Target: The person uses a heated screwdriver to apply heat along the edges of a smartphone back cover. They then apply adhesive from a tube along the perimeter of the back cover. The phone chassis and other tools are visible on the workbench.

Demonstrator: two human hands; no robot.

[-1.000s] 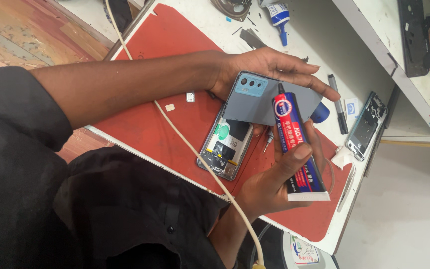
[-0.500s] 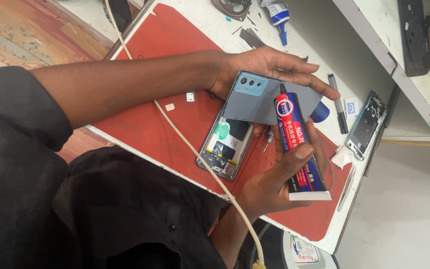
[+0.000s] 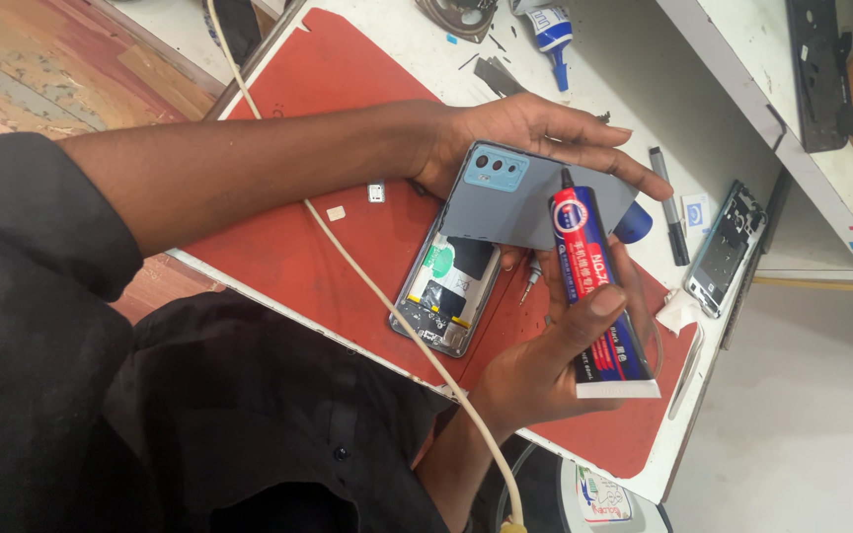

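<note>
**A:** What are the two hands doing?

**B:** The left hand (image 3: 535, 138) reaches in from the left, its forearm lying across a red mat (image 3: 328, 89). Its fingers are spread loosely, not clenched, and it supports a grey-blue phone back cover (image 3: 520, 202) from underneath and along the far edge, with the camera block toward the wrist. The right hand (image 3: 545, 360) comes up from below and is closed around a glue tube (image 3: 594, 291), red and blue with a black nozzle; the thumb presses on the tube's front and the fingers wrap behind it.

**A:** Where does the tube's tip sit?

**B:** The nozzle rests at the top face of the back cover, near its middle. Whether it touches the cover I cannot tell.

**A:** And the phone itself?

**B:** The opened phone body (image 3: 446, 291) lies flat on the mat just below the cover, insides showing, with a green patch and a dark block. The cover's lower edge overlaps its upper end.

**A:** What else is around?

**B:** A cream-coloured cable (image 3: 367, 286) runs diagonally over the mat and across the phone body's corner. To the right, on the white surface (image 3: 644, 59), lie a black pen-like tool (image 3: 668, 202) and a second bare phone frame (image 3: 728, 247). A blue cap (image 3: 636, 222) shows just beyond the cover's right edge. Farther off stands another small tube with a blue nozzle (image 3: 552, 30). The person wears a black shirt (image 3: 199, 424).
</note>
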